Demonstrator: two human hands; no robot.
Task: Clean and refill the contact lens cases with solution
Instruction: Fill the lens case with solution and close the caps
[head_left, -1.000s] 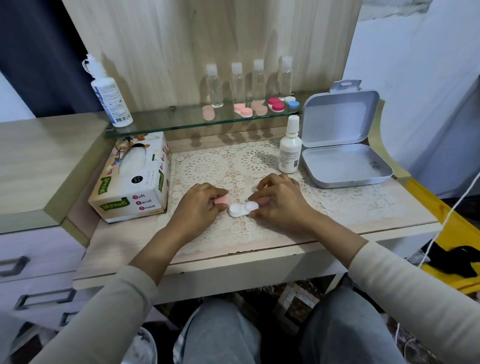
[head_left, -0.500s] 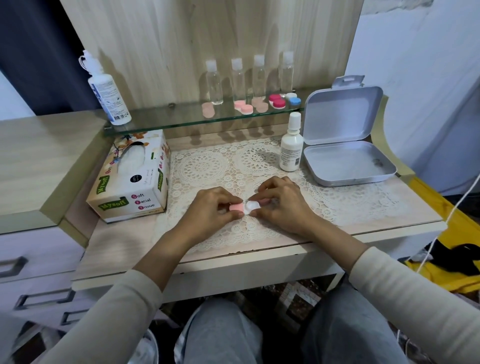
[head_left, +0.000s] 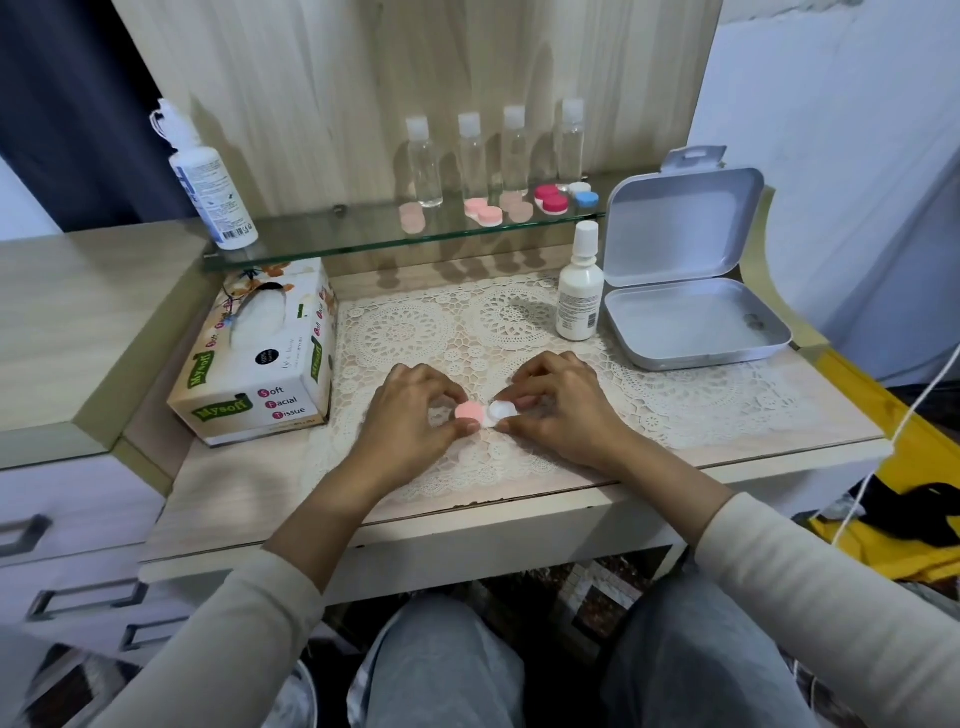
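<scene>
Since the contact lens case (head_left: 500, 410) on the counter's (head_left: 234, 478) lace mat (head_left: 415, 332) looks light, stiff and slippery, I rate its rims the best hold: left hand (head_left: 410, 415) grip pinches the pink cap (head_left: 469, 410), right hand (head_left: 563, 413) grip clamps the white end.

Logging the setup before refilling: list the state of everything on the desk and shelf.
lens case: on doily, pink cap over left well
left hand: pinches the pink cap
right hand: pinches the white end
tin: lid open
dropper bottle: upright, capped
four clear bottles: upright, capped
tissue box: opened, tissue showing
</scene>
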